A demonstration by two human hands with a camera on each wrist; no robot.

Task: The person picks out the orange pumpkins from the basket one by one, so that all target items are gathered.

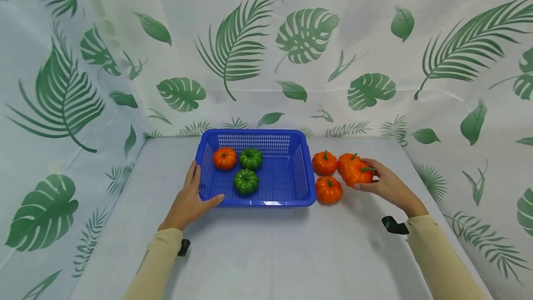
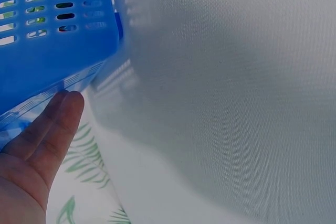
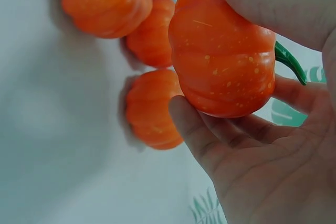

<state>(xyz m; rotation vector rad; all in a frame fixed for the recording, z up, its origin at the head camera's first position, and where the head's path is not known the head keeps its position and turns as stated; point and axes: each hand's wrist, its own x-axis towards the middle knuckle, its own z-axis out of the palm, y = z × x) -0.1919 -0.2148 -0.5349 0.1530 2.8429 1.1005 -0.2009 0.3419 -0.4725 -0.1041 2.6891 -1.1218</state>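
My right hand (image 1: pixel 393 188) grips a small orange pumpkin (image 1: pixel 356 173) between thumb and fingers, its green stem pointing right toward the palm. In the right wrist view, the held pumpkin (image 3: pixel 223 51) hangs in front of the other orange ones. At the blue plastic basket (image 1: pixel 266 203), my left hand (image 1: pixel 189 205) lies around the front left corner, fingers straight along the outer left side and thumb at the front rim. Inside the basket are one orange pumpkin (image 1: pixel 225 159) and two green pumpkins (image 1: pixel 251 159), (image 1: pixel 245 182), all in its left half.
Right of the basket stand three more orange pumpkins, close together: one at the back (image 1: pixel 325 163), one in front (image 1: pixel 329 190) and one partly hidden behind the held pumpkin (image 1: pixel 346 159). The white table (image 1: pixel 266 253) meets a leaf-printed curtain (image 1: pixel 250 105) behind and at both sides.
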